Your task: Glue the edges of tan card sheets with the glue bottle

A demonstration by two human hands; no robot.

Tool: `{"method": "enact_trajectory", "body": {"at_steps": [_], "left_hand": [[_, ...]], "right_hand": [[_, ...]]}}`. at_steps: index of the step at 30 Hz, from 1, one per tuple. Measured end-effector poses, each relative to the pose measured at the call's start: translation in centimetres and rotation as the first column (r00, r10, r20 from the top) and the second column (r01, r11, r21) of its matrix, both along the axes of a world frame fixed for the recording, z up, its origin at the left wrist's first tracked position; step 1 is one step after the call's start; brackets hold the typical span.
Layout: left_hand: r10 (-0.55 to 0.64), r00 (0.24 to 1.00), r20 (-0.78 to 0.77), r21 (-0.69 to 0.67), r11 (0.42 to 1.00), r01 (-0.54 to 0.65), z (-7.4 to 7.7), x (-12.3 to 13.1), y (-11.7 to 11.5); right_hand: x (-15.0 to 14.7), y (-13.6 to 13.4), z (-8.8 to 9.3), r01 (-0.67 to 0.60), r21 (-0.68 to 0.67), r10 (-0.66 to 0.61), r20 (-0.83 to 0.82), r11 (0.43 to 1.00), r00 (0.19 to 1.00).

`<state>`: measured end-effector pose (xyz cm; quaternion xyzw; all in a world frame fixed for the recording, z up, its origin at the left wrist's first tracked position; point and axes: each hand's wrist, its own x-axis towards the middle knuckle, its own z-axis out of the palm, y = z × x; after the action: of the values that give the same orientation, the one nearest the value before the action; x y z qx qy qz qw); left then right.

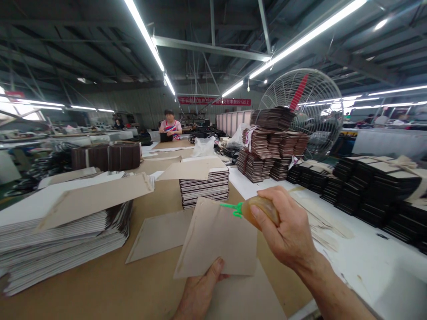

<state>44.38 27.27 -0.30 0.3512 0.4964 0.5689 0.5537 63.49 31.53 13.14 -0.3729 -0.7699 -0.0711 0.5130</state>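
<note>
In the lower centre of the frame, the person's left hand (200, 291) holds a brown card sheet (216, 240) up off the brown table top (100, 284). The sheet tilts so its flat face looks towards the camera. The thumb is pressed on the sheet's bottom edge, and the other fingers are hidden behind it, so it reads as a pinch at the lower rim. Holding it there seems to leave the rest of the face bare and within reach of the other hand.

The right hand (287, 231), right of centre, is wrapped closed around an amber squeeze bottle (262, 209), thumb on top and fingers curled under. The bottle lies nearly level and its green nozzle (231, 208) points left, touching or just above the sheet's upper right corner (the gap is too small to judge). That angle appears to bring the tip onto the edge of the sheet rather than its middle.

A second brown sheet (160, 233) lies flat on the table just to the left. Behind it stands a stack of striped boards (204, 186), and a wider, slumping stack (63, 235) fills the left side. Dark stacks (376, 186) line the white bench at the right. A large wire fan (307, 106) stands at the upper right, behind piled brown bundles (271, 142). Another person (170, 126) works far back at the table's end.
</note>
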Motion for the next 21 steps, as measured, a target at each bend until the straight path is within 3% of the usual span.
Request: {"method": "enact_trajectory", "body": {"at_steps": [6, 15, 21], "left_hand": [[0.005, 0.999, -0.041, 0.019, 1.0, -0.005, -0.1, -0.1, 0.0], [0.003, 0.999, -0.054, 0.008, 1.0, -0.002, 0.1, 0.0, -0.3], [0.021, 0.997, 0.07, 0.017, 1.0, -0.022, 0.7, 0.1, -0.3]], "right_hand": [[0.7, 0.2, -0.5, 0.059, -0.027, -0.058, 0.005, 0.998, 0.998], [0.3, -0.5, -0.1, -0.003, 0.002, 0.003, -0.018, 1.0, 1.0], [2.1, -0.1, -1.2, 0.099, -0.04, -0.1, -0.026, 0.994, 0.995]]}}
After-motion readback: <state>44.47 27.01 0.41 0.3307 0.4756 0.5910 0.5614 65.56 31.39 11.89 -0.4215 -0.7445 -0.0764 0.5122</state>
